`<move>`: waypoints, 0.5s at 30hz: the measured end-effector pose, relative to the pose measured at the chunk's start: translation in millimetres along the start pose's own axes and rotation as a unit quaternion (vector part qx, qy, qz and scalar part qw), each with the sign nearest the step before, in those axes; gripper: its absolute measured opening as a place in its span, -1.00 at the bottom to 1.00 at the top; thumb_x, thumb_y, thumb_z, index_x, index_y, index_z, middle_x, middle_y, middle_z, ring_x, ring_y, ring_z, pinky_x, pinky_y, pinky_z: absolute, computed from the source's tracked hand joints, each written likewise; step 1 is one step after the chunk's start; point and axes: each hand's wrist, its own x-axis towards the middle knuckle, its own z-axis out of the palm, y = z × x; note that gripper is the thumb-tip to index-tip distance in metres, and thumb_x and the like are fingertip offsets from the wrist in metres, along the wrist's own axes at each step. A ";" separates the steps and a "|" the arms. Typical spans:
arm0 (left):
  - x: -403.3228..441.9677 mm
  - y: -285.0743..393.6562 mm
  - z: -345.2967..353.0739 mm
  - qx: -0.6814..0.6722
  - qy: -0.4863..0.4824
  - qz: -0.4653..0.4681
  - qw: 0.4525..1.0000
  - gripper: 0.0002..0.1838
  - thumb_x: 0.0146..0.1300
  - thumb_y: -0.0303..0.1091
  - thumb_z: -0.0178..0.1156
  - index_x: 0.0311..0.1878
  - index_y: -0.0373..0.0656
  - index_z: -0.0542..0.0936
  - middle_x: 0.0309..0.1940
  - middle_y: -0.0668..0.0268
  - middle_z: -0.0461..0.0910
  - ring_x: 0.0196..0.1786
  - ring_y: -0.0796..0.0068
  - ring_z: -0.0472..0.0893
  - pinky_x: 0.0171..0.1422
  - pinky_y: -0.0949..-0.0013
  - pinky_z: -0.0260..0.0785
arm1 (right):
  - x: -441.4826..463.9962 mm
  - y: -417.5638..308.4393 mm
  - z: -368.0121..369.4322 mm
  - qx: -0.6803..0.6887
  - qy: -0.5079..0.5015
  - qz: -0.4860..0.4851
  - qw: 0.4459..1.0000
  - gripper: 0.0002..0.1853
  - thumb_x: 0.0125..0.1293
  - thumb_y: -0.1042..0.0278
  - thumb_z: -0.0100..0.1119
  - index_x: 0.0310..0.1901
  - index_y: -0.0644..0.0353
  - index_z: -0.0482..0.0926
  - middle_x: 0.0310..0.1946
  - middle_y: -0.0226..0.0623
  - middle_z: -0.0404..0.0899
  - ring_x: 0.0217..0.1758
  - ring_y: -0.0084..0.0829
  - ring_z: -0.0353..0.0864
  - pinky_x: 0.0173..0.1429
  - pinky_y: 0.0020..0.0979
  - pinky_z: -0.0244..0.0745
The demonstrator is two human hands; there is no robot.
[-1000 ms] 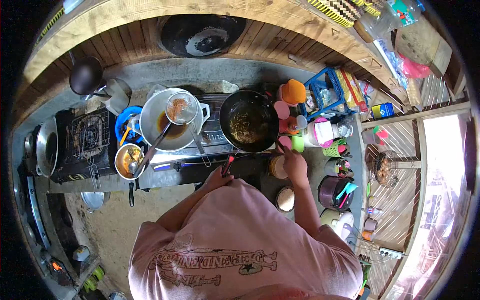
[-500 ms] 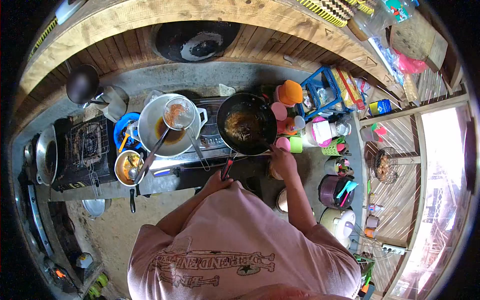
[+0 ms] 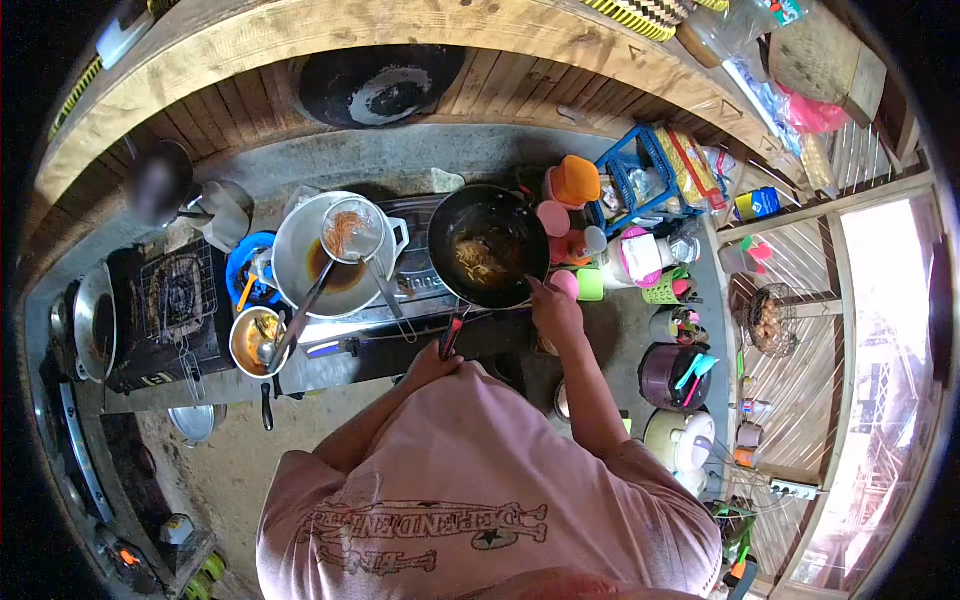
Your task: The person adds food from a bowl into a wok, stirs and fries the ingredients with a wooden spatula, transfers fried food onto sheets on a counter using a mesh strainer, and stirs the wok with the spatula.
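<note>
My left hand (image 3: 430,366) is closed around the black-and-red handle (image 3: 453,333) of a dark frying pan (image 3: 490,206). The pan rests on the stove (image 3: 415,270). Brown, stringy food (image 3: 480,262) lies in its lower middle. At the pan's right rim, my right hand (image 3: 557,310) grips a dark stirring utensil (image 3: 523,280) that reaches into the pan; its head is hard to make out against the black surface. Left of the pan stands a large light pot (image 3: 290,250) with brown liquid, and a strainer (image 3: 352,232) holding reddish-brown bits sits over it.
A small saucepan (image 3: 243,350) with yellowish food and a blue basin (image 3: 240,262) are left of the pot. Cups and an orange container (image 3: 575,182) crowd the right side near a blue rack (image 3: 618,190). A wire grill (image 3: 178,285) lies far left.
My right hand has moved slightly up and left with the utensil. The food has shifted and bunched within the pan. My left hand keeps its hold on the handle.
</note>
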 end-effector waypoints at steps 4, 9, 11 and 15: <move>-0.5 4.3 0.5 -0.005 0.007 0.006 1.000 -0.44 0.13 0.09 0.47 -0.09 -0.20 0.55 -0.27 0.17 0.65 -0.20 0.26 0.67 -0.07 0.16 0.51 | 0.2 40.6 15.7 0.009 0.033 -0.011 0.999 -0.56 0.36 0.35 0.09 0.28 -0.07 0.56 -0.18 -0.02 0.69 -0.16 0.01 0.72 -0.12 -0.04 0.63; 7.0 -14.7 9.6 -0.040 -0.011 0.002 0.999 -0.46 0.14 0.07 0.47 -0.12 -0.20 0.53 -0.32 0.20 0.62 -0.26 0.34 0.63 -0.12 0.20 0.49 | 46.4 27.4 2.7 -0.118 0.068 -0.040 0.990 -0.56 0.32 0.40 0.09 0.23 -0.10 0.60 -0.10 -0.12 0.67 -0.12 -0.06 0.71 -0.13 -0.04 0.63; 5.7 -12.4 8.0 -0.025 0.002 0.012 1.000 -0.46 0.14 0.07 0.47 -0.12 -0.20 0.53 -0.32 0.20 0.62 -0.26 0.34 0.63 -0.12 0.20 0.49 | 55.0 34.5 5.4 -0.138 0.069 -0.050 0.987 -0.57 0.33 0.38 0.08 0.22 -0.11 0.60 -0.12 -0.12 0.67 -0.11 -0.07 0.72 -0.13 -0.04 0.63; -8.2 18.3 -4.6 -0.026 0.013 0.014 0.999 -0.45 0.13 0.08 0.47 -0.12 -0.19 0.53 -0.32 0.20 0.63 -0.25 0.30 0.64 -0.11 0.19 0.49 | 42.1 64.0 5.4 -0.121 0.096 -0.086 0.984 -0.60 0.36 0.34 0.07 0.21 -0.12 0.61 -0.20 -0.11 0.69 -0.14 -0.04 0.72 -0.14 -0.04 0.63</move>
